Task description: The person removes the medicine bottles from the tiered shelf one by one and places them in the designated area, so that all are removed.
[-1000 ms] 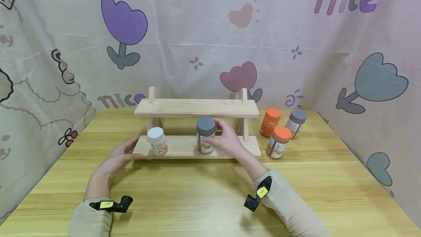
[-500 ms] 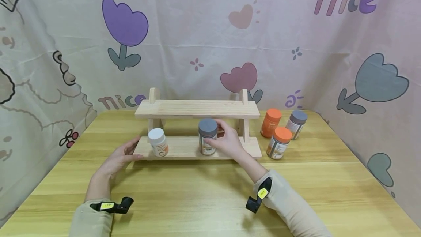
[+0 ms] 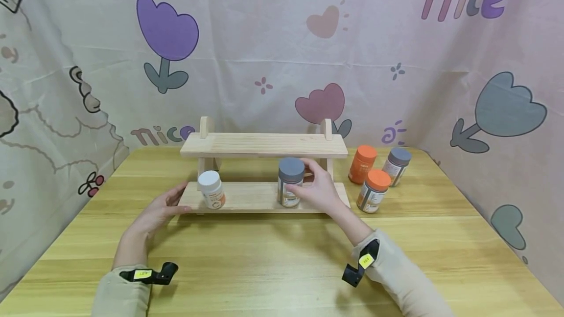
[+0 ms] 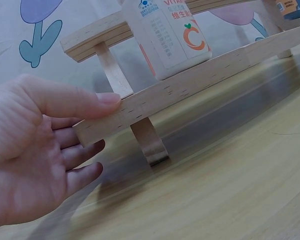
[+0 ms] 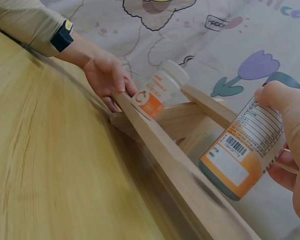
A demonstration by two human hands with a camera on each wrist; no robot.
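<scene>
Moved: grey-lidded bottle (image 3: 290, 182) slides toward 3 o'clock along the lower shelf (image 3: 246, 196) since the earlier frame.
Right hand (image 3: 318, 191): fingers curled round the bottle — keep it upright, base flat on the board, short of the rack's post.
Left hand (image 3: 157, 211): flat, thumb on the shelf's 9 o'clock end, steadying it.
White-capped bottle (image 3: 210, 189): stands near that end.
Surface: wooden table (image 3: 264, 258); three more bottles (image 3: 373, 190) at 3 o'clock.
Room: cartoon-print cloth backdrop (image 3: 264, 53).

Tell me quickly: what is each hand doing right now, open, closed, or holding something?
Left hand: open, thumb resting on the end of the wooden shelf.
Right hand: closed around the grey-lidded bottle on the lower board.
</scene>
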